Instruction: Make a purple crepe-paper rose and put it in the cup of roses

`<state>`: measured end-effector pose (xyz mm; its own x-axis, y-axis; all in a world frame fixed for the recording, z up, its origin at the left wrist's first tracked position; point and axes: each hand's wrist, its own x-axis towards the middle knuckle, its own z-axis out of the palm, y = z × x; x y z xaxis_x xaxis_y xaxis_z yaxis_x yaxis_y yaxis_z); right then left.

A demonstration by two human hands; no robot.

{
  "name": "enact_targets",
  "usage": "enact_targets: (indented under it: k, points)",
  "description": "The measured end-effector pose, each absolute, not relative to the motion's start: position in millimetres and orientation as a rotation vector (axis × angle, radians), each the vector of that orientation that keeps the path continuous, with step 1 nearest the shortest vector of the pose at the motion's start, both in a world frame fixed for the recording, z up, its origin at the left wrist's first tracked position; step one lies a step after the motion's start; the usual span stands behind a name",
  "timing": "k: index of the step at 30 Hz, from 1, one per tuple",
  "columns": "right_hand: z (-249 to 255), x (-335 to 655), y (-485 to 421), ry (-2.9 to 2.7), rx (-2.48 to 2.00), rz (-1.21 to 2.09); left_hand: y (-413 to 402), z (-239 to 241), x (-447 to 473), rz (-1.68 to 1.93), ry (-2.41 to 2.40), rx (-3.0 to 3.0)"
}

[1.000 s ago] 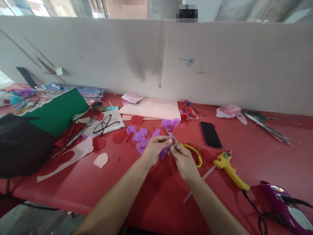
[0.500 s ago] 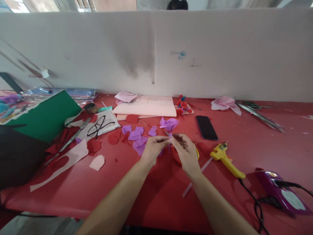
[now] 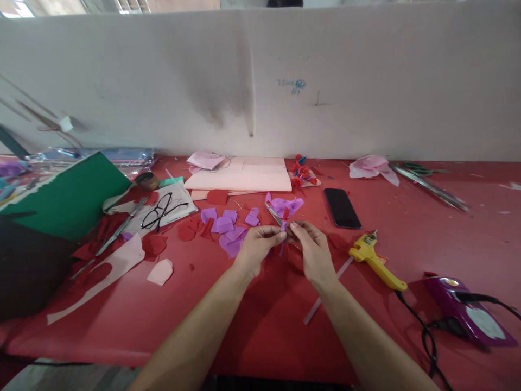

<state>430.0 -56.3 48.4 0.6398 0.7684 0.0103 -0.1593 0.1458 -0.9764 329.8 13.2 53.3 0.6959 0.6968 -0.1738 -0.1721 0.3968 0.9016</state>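
A purple crepe-paper flower (image 3: 287, 206) with a small red bit at its base stands upright between my hands. My left hand (image 3: 255, 247) pinches its thin stem between thumb and forefinger. Close on the other side, my right hand (image 3: 312, 248) is closed, thumb and fingertips at the flower's base. Scissors (image 3: 275, 216) appear to be tucked in the right hand; their blade points up and left beside the petals, and the fingers mostly hide the handles. Cut purple paper petals (image 3: 231, 241) lie on the table left of my left hand.
On the red table (image 3: 179, 320) lie a phone (image 3: 342, 208), a yellow glue gun (image 3: 376, 262), a purple corded device (image 3: 468, 312), pink paper sheets (image 3: 244, 176), red paper flowers (image 3: 302, 172) and eyeglasses (image 3: 158, 212). A white partition (image 3: 358, 81) rises behind.
The flower has turned more upright and its red bit now shows. More scissor blade is visible beside the petals. My right fingertips have shifted slightly right from my left ones.
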Motion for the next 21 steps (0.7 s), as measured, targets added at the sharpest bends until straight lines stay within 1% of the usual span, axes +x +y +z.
enact_targets:
  k: [4,8,11,21]
  points:
    - [52.1,425.8,-59.3,-0.756,-1.425,0.522,13.2,50.3,329.4,0.633,0.652,1.102]
    - [50.7,423.1,-61.0,-0.767,-1.474,0.462,12.6,48.8,330.3,0.635,0.659,1.126]
    - [47.2,423.4,-60.4,-0.748,-1.405,0.502,12.5,49.8,331.3,0.635,0.651,1.111]
    - [51.1,427.8,-55.2,-0.450,-1.136,0.828,12.2,53.3,331.7,0.570,0.551,1.050]
